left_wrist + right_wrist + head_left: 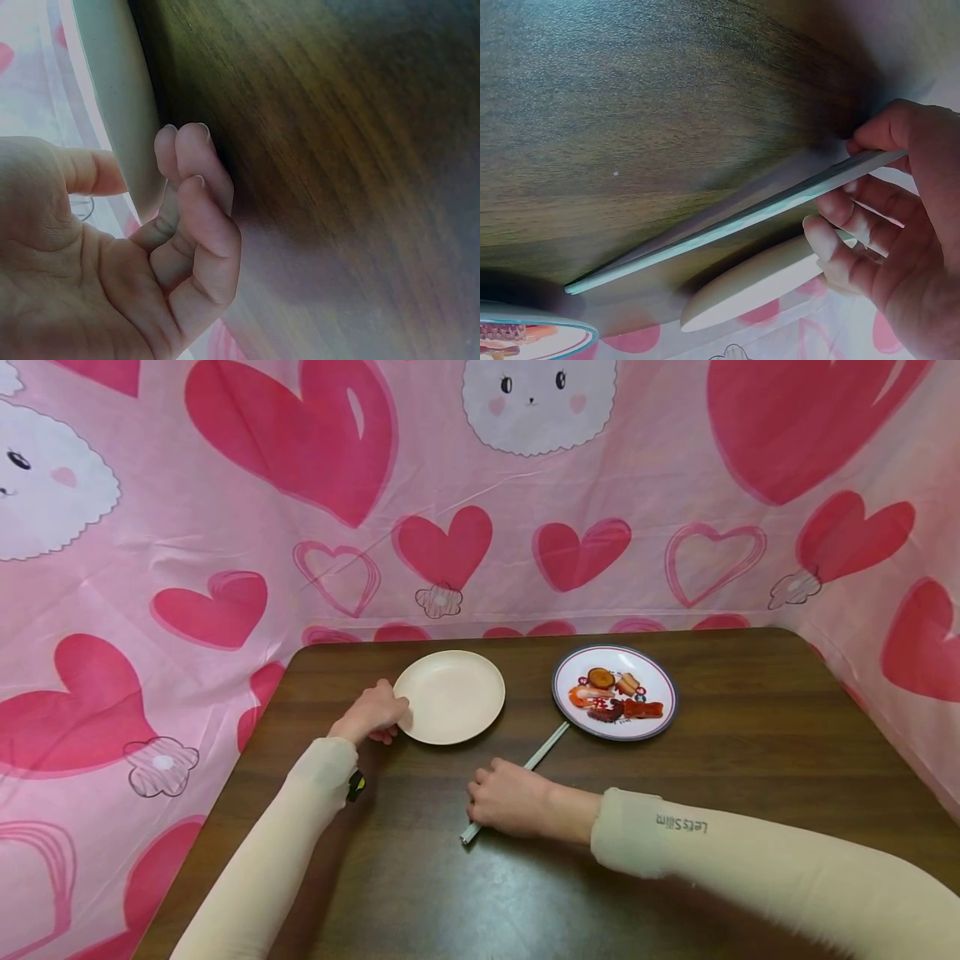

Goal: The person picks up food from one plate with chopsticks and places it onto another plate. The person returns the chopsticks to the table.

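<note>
One wood-grain table [772, 760], near edge cut off; two pale sleeves [720, 852], the right reading "Let'sSlim"; one blue-rimmed plate [607, 657] and, left of it, one beige plate [450, 697], its left rim pinched by the left hand [372, 712]; the right hand [516, 797] pinches a pair of chopsticks [546, 747] mid-table, hiding part; five food pieces [643, 709] on the blue-rimmed plate, lettering [618, 721] too small to read.
</note>
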`<action>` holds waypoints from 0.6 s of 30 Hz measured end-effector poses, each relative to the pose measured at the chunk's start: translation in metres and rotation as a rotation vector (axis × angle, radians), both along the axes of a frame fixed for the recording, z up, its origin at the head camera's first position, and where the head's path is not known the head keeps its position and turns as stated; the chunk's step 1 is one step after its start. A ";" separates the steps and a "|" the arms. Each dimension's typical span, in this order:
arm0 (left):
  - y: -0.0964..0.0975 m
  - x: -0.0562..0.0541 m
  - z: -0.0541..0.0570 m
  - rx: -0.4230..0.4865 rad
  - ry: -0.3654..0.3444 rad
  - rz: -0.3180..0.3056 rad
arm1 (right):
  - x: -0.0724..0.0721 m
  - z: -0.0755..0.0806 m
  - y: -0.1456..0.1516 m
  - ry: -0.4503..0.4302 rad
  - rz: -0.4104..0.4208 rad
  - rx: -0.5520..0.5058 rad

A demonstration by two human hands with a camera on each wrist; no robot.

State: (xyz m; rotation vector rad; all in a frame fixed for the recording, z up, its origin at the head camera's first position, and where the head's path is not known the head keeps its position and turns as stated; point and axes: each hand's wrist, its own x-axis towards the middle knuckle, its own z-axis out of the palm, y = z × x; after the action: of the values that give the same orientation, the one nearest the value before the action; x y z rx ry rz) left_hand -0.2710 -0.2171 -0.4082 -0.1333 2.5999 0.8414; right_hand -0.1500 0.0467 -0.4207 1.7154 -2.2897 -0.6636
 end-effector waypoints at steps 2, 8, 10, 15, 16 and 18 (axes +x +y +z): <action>0.000 0.000 0.000 0.005 0.001 -0.002 | 0.000 0.000 0.001 -0.001 0.002 -0.002; 0.001 0.001 0.001 0.005 0.002 0.000 | 0.002 0.000 0.003 0.032 0.031 -0.005; 0.001 0.002 0.002 0.004 0.001 0.001 | 0.003 0.000 0.004 0.047 0.043 -0.007; 0.001 0.002 0.002 0.005 0.001 -0.002 | 0.005 0.000 0.004 0.067 0.057 -0.005; 0.001 0.002 0.001 0.004 0.002 -0.003 | 0.005 0.001 0.004 0.070 0.061 -0.004; 0.001 0.002 0.001 0.003 0.005 -0.005 | 0.005 0.001 0.004 0.079 0.070 -0.004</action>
State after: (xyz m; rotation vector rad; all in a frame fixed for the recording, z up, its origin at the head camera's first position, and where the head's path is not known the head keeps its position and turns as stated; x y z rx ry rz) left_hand -0.2686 -0.2162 -0.4070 -0.1242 2.6027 0.8443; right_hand -0.1446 0.0511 -0.4197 1.7272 -2.1663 -0.6994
